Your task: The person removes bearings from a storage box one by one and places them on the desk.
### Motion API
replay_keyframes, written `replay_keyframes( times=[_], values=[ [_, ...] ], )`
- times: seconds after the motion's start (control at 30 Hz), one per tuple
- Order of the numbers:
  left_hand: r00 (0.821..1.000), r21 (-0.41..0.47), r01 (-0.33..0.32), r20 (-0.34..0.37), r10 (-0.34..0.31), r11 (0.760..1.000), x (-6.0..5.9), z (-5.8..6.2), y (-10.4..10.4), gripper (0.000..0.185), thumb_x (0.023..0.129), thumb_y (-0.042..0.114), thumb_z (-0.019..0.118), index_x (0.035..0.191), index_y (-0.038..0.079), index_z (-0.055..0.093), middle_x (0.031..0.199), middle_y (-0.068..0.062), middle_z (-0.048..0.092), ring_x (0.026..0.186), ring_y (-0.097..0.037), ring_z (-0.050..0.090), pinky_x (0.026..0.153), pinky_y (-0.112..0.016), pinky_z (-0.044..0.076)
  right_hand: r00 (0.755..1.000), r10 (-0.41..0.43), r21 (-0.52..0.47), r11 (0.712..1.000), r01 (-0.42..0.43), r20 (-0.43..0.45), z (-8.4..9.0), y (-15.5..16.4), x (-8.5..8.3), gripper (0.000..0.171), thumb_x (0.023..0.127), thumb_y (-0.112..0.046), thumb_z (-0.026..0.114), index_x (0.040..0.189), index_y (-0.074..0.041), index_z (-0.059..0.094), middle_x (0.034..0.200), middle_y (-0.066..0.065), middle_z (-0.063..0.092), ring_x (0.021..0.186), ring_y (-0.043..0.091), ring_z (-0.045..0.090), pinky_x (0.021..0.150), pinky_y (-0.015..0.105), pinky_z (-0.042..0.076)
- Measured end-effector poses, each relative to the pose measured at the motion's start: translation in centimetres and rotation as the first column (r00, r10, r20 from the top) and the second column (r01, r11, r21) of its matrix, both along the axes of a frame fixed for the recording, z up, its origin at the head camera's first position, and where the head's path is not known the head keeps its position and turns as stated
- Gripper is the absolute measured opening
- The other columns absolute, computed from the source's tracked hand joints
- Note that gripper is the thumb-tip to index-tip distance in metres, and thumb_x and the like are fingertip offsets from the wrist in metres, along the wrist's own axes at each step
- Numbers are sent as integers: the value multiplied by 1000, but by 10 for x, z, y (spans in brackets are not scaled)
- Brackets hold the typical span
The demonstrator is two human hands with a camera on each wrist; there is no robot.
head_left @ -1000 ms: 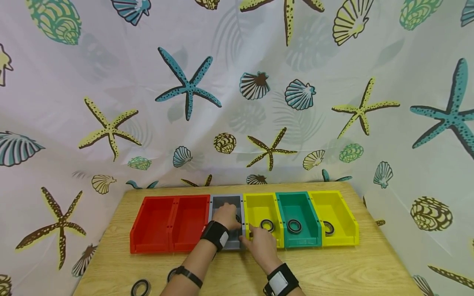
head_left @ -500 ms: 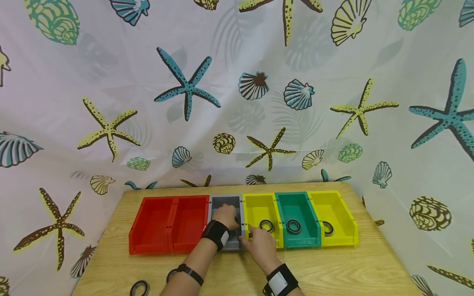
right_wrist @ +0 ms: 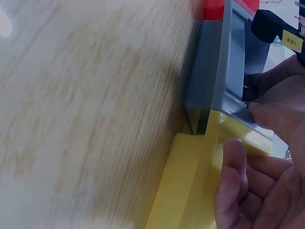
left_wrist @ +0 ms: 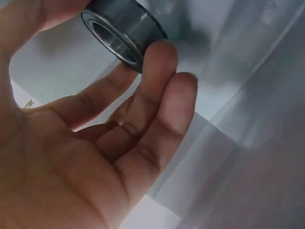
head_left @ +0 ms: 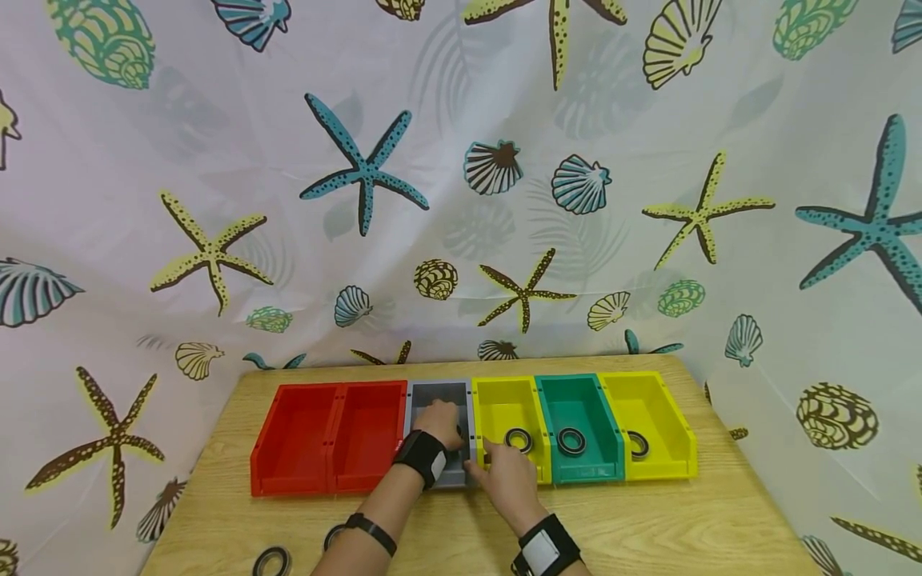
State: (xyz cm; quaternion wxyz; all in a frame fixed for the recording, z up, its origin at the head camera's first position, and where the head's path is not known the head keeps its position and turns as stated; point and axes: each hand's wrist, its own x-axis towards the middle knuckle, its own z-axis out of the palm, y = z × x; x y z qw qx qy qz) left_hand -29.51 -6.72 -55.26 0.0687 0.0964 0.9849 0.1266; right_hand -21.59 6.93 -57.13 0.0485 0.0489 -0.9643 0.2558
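Note:
In the head view my left hand reaches into the grey bin. Up close, the left wrist view shows it holding a metal ball bearing between thumb and fingers, tilted. The thumb's tip is cut off by that frame's upper edge. My right hand is at the wall shared by the grey bin and the yellow bin beside it. Seen from the right wrist, its thumb lies on the grey side and its curled fingers lie on the yellow side, pinching the wall.
Single bearings lie in the middle yellow bin, the green bin and the far-right yellow bin. Two red bins stand left. On the table's front left are a bearing and another, partly behind my left forearm.
My left hand has shifted very slightly toward the front of the grey bin with the bearing. The right hand keeps its place at the wall.

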Motion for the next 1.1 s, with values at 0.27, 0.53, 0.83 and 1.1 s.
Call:
replay_keyframes(
  times=[0.27,0.53,0.83,1.1],
  values=[
    [1000,-28,1,21,-1,1000,-3,-7,1,37,67,28,87,92,5,71,80,-8,62,63,-20,53,67,-37,52,1000,-3,0,1000,3,8,-1,0,1,31,79,-42,76,94,-14,72,72,-5,63,60,10,52,52,30,37],
    [1000,-20,-1,27,2,1000,-2,-9,1,34,67,27,87,88,6,70,69,-3,58,59,-18,51,61,-34,49,1000,0,-7,1000,0,-9,-1,0,2,27,78,-40,77,90,-17,71,75,-5,66,63,11,57,52,31,39],
    [999,-26,-11,38,12,1000,0,-7,1,32,67,25,86,87,7,70,74,-4,62,62,-18,52,63,-35,51,1000,-1,10,1000,1,-10,-1,0,1,34,78,-41,77,98,-13,73,75,-5,65,62,10,56,51,30,39],
    [999,-17,-8,52,9,1000,3,-2,1,28,72,22,83,90,5,70,89,-12,65,70,-22,59,67,-38,52,1000,6,13,1000,-5,-24,2,0,2,37,78,-40,77,101,-11,73,71,-4,63,57,9,52,48,29,36]
  ],
)
